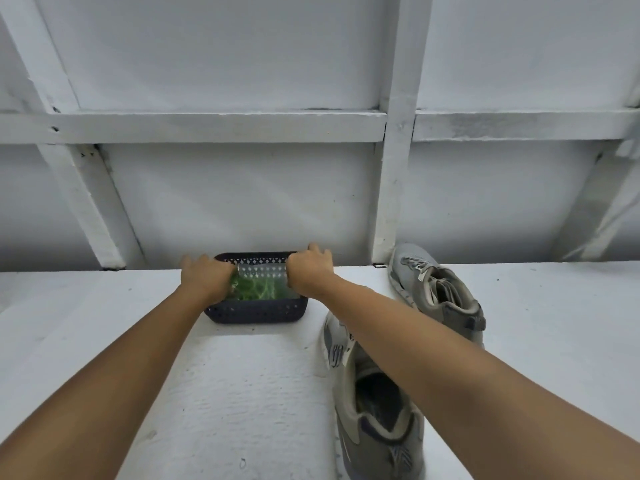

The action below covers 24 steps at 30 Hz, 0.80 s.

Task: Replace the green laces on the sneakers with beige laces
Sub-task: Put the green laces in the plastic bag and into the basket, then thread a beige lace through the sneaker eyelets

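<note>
Partly, the nearer sneaker (374,403) is hidden under the right forearm, and both hands' fingertips are out of sight behind the knuckles. The left hand (207,277) and right hand (308,271) each curl round 1 end of a clear packet (263,273) over the dark basket (254,312). The green laces (258,291) lie bundled inside that packet, between the 2 fists. The farther sneaker (436,292) stands to the right on the white table (104,323).
</note>
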Available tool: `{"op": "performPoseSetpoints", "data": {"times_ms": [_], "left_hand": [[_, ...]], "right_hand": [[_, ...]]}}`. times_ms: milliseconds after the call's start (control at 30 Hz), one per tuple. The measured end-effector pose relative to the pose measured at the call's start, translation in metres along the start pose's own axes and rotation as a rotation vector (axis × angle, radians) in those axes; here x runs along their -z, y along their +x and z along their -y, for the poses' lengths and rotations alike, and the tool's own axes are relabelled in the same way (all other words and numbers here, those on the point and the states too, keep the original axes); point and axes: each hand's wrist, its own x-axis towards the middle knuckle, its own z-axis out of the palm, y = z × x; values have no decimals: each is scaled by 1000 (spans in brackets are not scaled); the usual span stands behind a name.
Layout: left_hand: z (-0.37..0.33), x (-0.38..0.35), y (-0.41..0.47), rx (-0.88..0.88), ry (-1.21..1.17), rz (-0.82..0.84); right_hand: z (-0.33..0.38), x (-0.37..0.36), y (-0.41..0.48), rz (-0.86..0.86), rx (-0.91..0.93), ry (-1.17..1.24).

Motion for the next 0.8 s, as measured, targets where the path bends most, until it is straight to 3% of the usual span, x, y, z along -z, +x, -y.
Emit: {"op": "performPoseSetpoints", "data": {"times_ms": [133, 367, 700, 800], "left_hand": [[-2, 1, 3, -27, 109, 35], [-5, 3, 3, -21, 173, 82], [-5, 23, -7, -32, -22, 43], [-21, 41, -26, -69, -277, -69]], "right_hand": [[-1, -3, 0, 175, 51, -133], [-8, -4, 4, 351, 54, -84], [-31, 17, -9, 189, 146, 335], [-57, 44, -29, 158, 158, 437]]}}
